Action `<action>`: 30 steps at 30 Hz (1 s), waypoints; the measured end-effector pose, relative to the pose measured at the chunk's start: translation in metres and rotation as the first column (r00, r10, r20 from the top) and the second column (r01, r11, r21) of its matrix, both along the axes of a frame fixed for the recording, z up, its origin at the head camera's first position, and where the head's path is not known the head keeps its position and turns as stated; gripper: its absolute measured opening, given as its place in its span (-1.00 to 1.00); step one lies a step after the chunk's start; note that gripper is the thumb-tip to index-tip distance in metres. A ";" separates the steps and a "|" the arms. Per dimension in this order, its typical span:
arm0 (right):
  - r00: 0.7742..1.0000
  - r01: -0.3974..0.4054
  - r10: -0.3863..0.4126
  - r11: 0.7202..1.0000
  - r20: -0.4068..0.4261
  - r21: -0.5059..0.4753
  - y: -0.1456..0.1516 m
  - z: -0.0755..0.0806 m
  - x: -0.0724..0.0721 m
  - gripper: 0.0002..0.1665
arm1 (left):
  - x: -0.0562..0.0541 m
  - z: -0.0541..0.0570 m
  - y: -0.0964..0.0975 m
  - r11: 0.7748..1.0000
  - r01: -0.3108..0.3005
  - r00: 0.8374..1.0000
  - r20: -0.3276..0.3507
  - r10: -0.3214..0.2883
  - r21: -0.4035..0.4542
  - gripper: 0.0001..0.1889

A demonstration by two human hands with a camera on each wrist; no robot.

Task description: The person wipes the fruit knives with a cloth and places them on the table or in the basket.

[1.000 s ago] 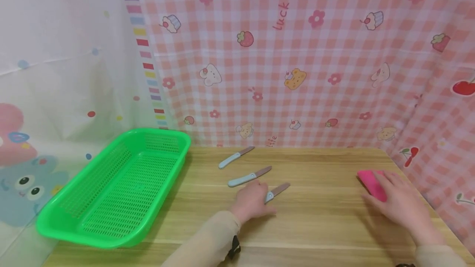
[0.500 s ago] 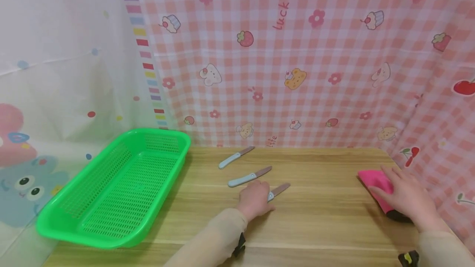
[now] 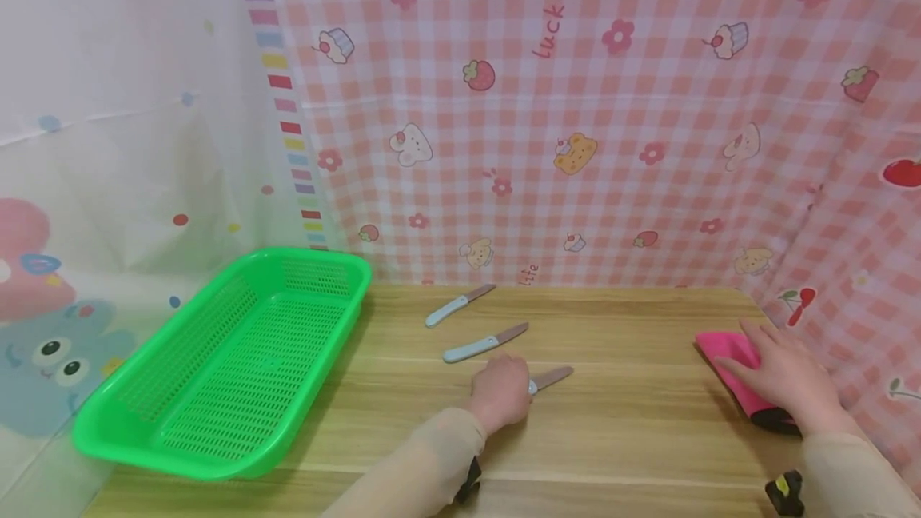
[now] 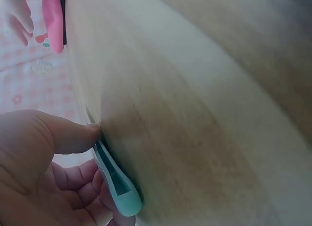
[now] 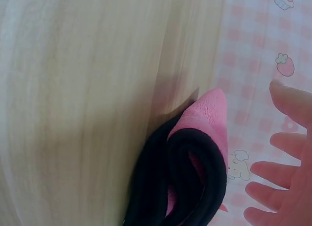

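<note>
My left hand (image 3: 501, 394) pinches a small knife (image 3: 552, 378) by its pale blue handle, low over the wooden table. The brown blade points to the right, out past the fingers. In the left wrist view, thumb and fingers hold the knife handle (image 4: 114, 182). At the right, my right hand (image 3: 795, 378) is spread beside and over a folded pink cloth item (image 3: 734, 348) with black edging. The right wrist view shows its fingers straight and apart from the pink item (image 5: 209, 113). Two similar knives (image 3: 471, 348) (image 3: 448, 310) lie behind my left hand.
A green perforated plastic basket (image 3: 180, 462) stands at the left side of the table. Behind the table (image 3: 633, 438) hangs a pink checked curtain (image 3: 518, 118), which also lines the right side. A white patterned sheet (image 3: 129, 166) hangs at the left.
The left hand has shifted slightly right, and the knife in it has moved right with its blade turned flatter. My right hand has drawn back from the pink item, baring its black edge.
</note>
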State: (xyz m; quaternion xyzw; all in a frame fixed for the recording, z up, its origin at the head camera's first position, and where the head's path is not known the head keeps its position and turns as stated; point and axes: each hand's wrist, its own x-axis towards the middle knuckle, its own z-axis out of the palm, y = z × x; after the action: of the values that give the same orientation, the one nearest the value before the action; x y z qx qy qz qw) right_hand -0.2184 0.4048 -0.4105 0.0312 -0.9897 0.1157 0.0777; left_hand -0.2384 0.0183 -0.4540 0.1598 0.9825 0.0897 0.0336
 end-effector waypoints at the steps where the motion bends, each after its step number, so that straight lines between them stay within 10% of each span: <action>1: 1.000 0.000 0.000 1.000 0.011 -0.002 0.000 0.001 -0.001 0.04 | 0.001 0.001 0.000 1.000 0.003 1.000 0.002 -0.003 0.002 -0.71; 14: 0.998 0.024 -0.024 1.000 0.061 -0.009 0.009 -0.002 -0.007 0.09 | 0.008 0.021 -0.013 0.962 0.079 0.996 0.025 -0.088 0.261 -0.74; 30: 0.987 0.056 -0.057 0.998 0.151 0.011 0.013 -0.003 -0.014 0.11 | 0.024 0.050 -0.036 0.727 0.043 0.993 0.049 -0.106 0.685 -0.86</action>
State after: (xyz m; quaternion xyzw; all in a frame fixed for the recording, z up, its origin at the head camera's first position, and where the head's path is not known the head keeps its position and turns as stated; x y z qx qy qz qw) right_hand -0.2323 0.4179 -0.4137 -0.0054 -0.9937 0.1120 0.0054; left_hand -0.2145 -0.0174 -0.4035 0.1963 0.8712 0.4496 0.0177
